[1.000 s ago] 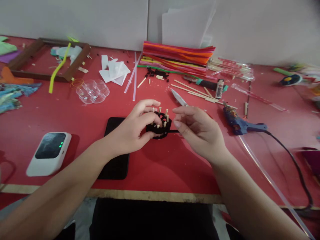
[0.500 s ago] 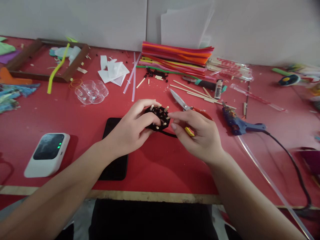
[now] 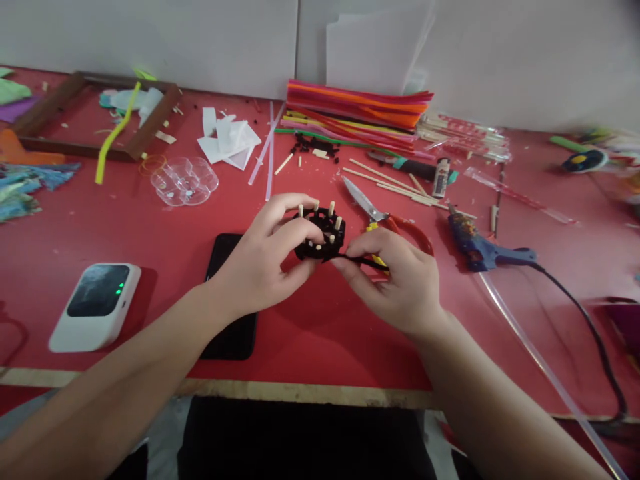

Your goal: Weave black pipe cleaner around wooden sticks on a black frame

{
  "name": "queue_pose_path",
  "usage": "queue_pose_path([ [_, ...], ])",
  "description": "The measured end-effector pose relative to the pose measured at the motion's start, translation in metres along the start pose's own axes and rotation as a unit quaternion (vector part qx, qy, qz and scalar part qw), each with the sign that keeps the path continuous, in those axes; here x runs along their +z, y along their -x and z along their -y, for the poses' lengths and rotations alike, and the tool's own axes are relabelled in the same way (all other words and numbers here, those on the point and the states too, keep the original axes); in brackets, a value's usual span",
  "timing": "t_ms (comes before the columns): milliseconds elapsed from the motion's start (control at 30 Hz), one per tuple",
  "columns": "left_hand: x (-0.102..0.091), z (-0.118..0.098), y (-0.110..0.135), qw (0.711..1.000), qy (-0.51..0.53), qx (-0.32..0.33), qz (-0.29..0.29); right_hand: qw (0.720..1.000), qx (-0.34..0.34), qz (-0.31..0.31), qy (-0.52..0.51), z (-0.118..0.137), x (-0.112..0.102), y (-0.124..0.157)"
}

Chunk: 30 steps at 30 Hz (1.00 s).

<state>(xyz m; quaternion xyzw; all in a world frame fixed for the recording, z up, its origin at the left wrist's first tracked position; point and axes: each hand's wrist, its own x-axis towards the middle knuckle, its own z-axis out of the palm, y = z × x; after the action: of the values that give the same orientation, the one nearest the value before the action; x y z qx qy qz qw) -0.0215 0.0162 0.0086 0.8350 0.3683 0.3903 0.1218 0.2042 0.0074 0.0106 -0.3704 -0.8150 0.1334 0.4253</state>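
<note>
A small black round frame with several short wooden pegs standing in it (image 3: 324, 233) is held just above the red table (image 3: 150, 227). My left hand (image 3: 265, 257) grips it from the left, fingers curled round its rim. My right hand (image 3: 395, 280) pinches a thin black strand (image 3: 363, 261) that trails from the frame's lower right side. Scissors with a red handle (image 3: 380, 217) lie right behind my right hand.
A black phone (image 3: 227, 320) lies under my left wrist, a white device with a green light (image 3: 95, 303) to its left. A blue glue gun (image 3: 475, 243) with its cord lies right. Coloured foam sheets (image 3: 355, 110), wooden sticks, a clear tray (image 3: 184, 181) and a wooden frame (image 3: 95, 113) sit farther back.
The peg frame was tilted and turned in my left hand. My right hand moved from its upper edge down to its lower right and pinched the black strand.
</note>
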Motion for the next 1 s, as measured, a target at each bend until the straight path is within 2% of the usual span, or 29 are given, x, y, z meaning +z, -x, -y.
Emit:
queue_pose_path([
  [67, 0.001, 0.000, 0.000, 0.999, 0.035, -0.032, 0.019, 0.999, -0.030, 0.005, 0.025, 0.002, -0.001, -0.003],
  [200, 0.006, 0.002, 0.001, 0.977, 0.183, -0.099, 0.037, 1.000, -0.022, -0.001, 0.000, 0.004, -0.004, -0.007],
  [333, 0.008, 0.001, 0.001, 0.910, 0.361, -0.205, 0.007, 0.998, 0.037, -0.007, -0.059, 0.008, -0.005, -0.007],
  [400, 0.005, -0.001, -0.002, 0.874, 0.413, -0.255, 0.005, 0.993, 0.066, -0.011, -0.094, 0.010, -0.005, -0.006],
  [467, 0.002, -0.003, -0.004, 0.854, 0.430, -0.292, -0.001, 0.990, 0.077, -0.017, -0.119, 0.012, -0.004, -0.004],
  [633, 0.001, -0.004, -0.007, 0.849, 0.410, -0.332, -0.028, 0.991, 0.060, -0.036, -0.113, 0.012, -0.001, -0.002],
  [800, 0.002, -0.005, -0.006, 0.850, 0.404, -0.338, -0.022, 0.993, 0.018, -0.085, -0.075, 0.010, 0.000, -0.002],
  [1000, -0.001, -0.009, -0.006, 0.857, 0.401, -0.322, -0.004, 0.997, 0.028, -0.058, -0.036, 0.009, -0.002, -0.002],
])
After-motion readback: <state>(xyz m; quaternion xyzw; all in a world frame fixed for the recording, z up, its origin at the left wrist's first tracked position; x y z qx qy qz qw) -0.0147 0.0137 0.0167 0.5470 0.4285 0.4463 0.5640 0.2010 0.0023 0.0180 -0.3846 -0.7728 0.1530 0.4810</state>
